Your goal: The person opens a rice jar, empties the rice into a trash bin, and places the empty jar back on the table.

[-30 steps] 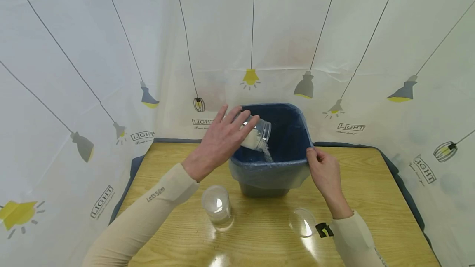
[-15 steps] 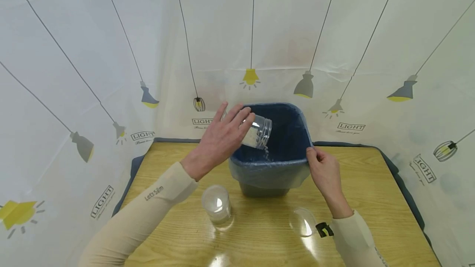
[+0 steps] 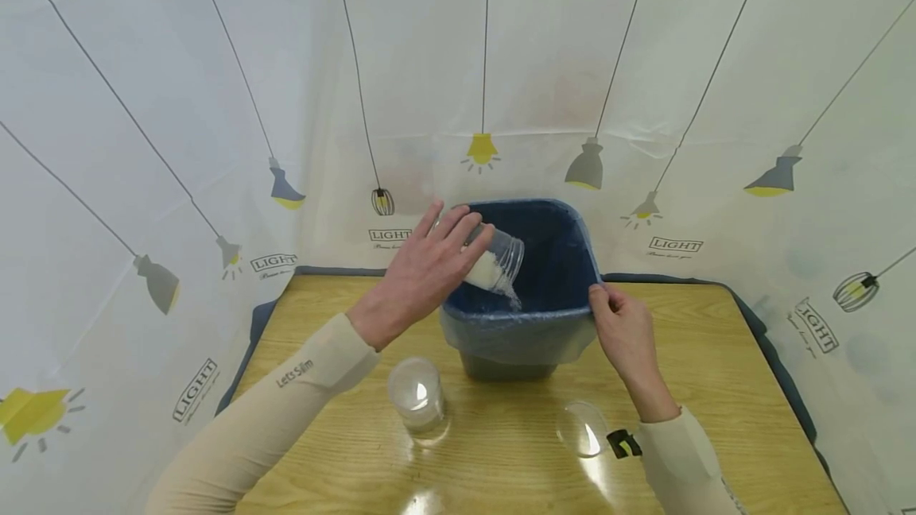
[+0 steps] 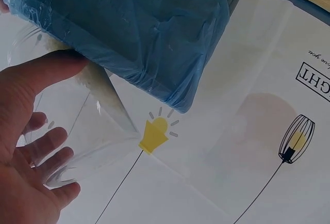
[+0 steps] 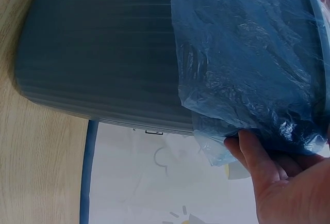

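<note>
My left hand (image 3: 422, 276) grips a clear jar (image 3: 506, 247), tilted mouth-down over the dark grey bin (image 3: 510, 370). White grains (image 3: 487, 270) lie along its lower side, and some spill from the mouth into the bin. In the left wrist view, the thumb (image 4: 54, 68) lies along the jar, close to the bin's rim. A blue plastic bag (image 3: 525, 338) lines the bin and folds down over its outside. At the bin's right front corner my right hand (image 3: 628, 332) pinches the bag's edge; the right wrist view shows its fingers (image 5: 252, 152) against the folded plastic.
A second clear jar (image 3: 418, 400) stands on the wooden table (image 3: 494, 467), in front of the bin to the left. A clear round lid (image 3: 578, 427) lies near the right wrist. White lamp-printed sheeting (image 3: 429, 62) encloses the table's back and sides.
The left hand stays almost in place with the jar, whose tilt shifts slightly. Grains keep falling from its mouth, fewer half a second ago than now. The right hand has not moved.
</note>
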The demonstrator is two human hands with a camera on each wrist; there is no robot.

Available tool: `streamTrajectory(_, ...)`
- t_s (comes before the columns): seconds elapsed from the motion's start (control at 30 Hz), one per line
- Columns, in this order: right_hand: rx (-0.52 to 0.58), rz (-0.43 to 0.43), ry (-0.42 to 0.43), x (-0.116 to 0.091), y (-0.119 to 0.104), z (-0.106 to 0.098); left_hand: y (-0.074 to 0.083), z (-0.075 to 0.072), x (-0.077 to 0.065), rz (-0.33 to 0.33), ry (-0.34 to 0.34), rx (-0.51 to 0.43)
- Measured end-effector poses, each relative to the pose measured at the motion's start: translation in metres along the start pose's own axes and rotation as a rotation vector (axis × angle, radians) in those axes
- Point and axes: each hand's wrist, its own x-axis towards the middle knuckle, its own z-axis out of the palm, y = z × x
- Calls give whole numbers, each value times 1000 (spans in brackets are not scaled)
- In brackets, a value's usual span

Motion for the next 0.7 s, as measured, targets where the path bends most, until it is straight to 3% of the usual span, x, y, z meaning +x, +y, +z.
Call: streamTrajectory(0.7,6,7,-10,-1,-2,0,1,-2,0,54,-19,31)
